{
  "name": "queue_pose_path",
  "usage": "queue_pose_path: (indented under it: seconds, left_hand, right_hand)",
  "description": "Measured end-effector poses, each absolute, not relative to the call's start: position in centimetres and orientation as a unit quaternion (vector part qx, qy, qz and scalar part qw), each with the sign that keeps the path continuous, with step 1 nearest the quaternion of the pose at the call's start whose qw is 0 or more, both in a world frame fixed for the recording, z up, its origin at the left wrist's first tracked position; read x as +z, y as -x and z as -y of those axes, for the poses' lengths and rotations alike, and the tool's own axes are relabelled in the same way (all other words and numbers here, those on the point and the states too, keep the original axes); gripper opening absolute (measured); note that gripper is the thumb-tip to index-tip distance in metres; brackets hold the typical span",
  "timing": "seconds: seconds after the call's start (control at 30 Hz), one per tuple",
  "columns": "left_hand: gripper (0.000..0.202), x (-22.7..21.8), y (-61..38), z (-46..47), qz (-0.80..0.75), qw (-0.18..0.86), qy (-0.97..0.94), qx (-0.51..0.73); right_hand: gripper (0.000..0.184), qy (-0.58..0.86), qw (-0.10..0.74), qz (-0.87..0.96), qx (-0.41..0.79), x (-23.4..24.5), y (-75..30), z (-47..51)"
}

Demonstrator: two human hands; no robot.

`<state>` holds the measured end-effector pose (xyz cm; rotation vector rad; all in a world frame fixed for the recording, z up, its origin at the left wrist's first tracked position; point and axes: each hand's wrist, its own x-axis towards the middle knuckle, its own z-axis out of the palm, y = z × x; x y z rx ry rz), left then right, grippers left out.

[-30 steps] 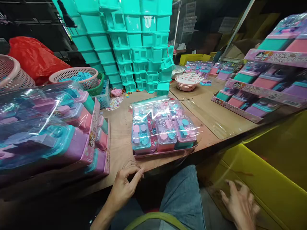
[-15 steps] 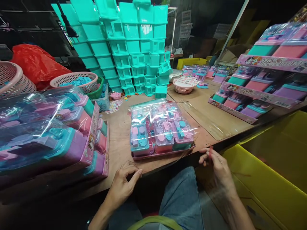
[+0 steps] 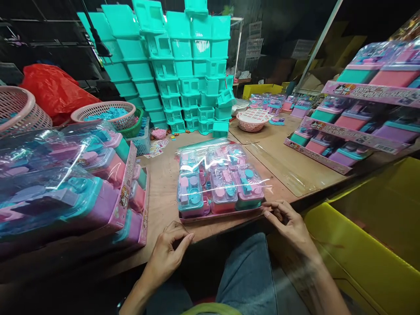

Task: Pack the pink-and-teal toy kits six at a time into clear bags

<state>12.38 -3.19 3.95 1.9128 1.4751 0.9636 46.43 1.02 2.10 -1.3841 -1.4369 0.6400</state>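
A shallow pink display tray (image 3: 226,215) holds several small toy boxes (image 3: 223,192) with clear domed lids, in purple, pink and teal. A sheet of shiny clear film (image 3: 210,155) lies over them. My left hand (image 3: 170,249) is near the tray's front left corner, its fingers curled and thumb close to the index finger; whatever they pinch is too thin to make out. At the front right corner, my right hand (image 3: 290,229) has thumb and index finger closed in at the tray's edge. What lies between those fingertips is hidden.
Filled display trays stand stacked at left (image 3: 123,197) and right (image 3: 357,131). Teal bins (image 3: 182,65) tower at the back. Pink baskets (image 3: 251,124) and a red bag (image 3: 54,89) sit on the table. A yellow box (image 3: 367,245) stands beside my right arm.
My right hand has moved left and onto the tray's front right corner. A small red thing seen at its fingers earlier no longer shows. My left hand has hardly moved.
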Motion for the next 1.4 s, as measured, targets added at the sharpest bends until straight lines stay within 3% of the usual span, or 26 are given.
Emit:
queue_pose_path:
  seconds: [0.1, 0.27, 0.5, 1.03, 1.27, 1.4]
  left_hand:
    - [0.039, 3.9, -12.2, 3.2, -0.546, 0.273, -0.708, 0.355]
    - [0.039, 3.4, -12.2, 3.2, -0.547, 0.261, -0.708, 0.362]
    - [0.028, 2.5, -12.8, 3.1, -0.567, 0.135, -0.738, 0.341]
    - [0.02, 1.7, -13.4, 2.3, -0.605, 0.036, -0.734, 0.307]
    - [0.026, 2.3, -13.4, 2.7, -0.602, 0.087, -0.734, 0.304]
    - [0.032, 3.4, -12.2, 3.6, -0.557, 0.252, -0.728, 0.31]
  right_hand:
    - [0.027, 0.559, 0.489, 0.614, 0.267, 1.7, -46.6, -0.6]
    - [0.037, 0.577, 0.512, 0.578, 0.267, -0.2, -46.8, 0.1]
    - [0.035, 0.588, 0.524, 0.604, 0.122, -1.3, -46.1, -0.8]
    - [0.026, 0.547, 0.517, 0.658, -0.002, -2.1, -45.8, -1.4]
    - [0.03, 0.561, 0.521, 0.643, 0.022, -1.6, -45.5, -0.6]
    - [0.032, 0.568, 0.511, 0.633, 0.126, -0.9, -47.3, 1.0]
